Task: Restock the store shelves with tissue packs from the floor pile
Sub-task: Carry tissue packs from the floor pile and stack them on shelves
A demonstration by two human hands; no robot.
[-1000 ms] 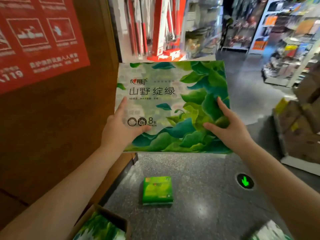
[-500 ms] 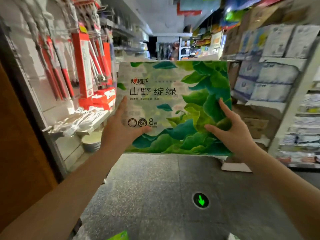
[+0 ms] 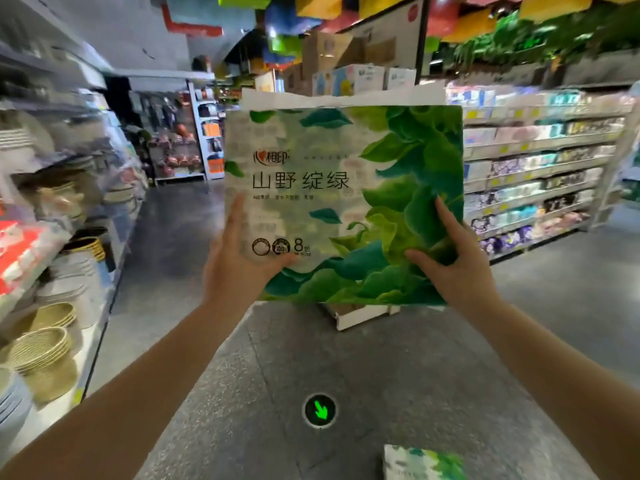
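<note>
A large flat tissue pack, white and green with leaf print, is held upright in front of me at chest height. My left hand grips its lower left corner, thumb across the front. My right hand grips the lower right corner the same way. Another pack of the same print lies on the floor at the bottom edge. Store shelves stocked with paper goods stand to the right.
A shelf with stacked bowls and baskets runs along the left. A low white display base sits on the floor behind the pack. A green arrow light is set in the grey floor. The aisle runs ahead.
My view has swung right and up, from a wooden wall and floor pile to the open aisle and paper-goods shelves. Both hands keep the same grip on the pack.
</note>
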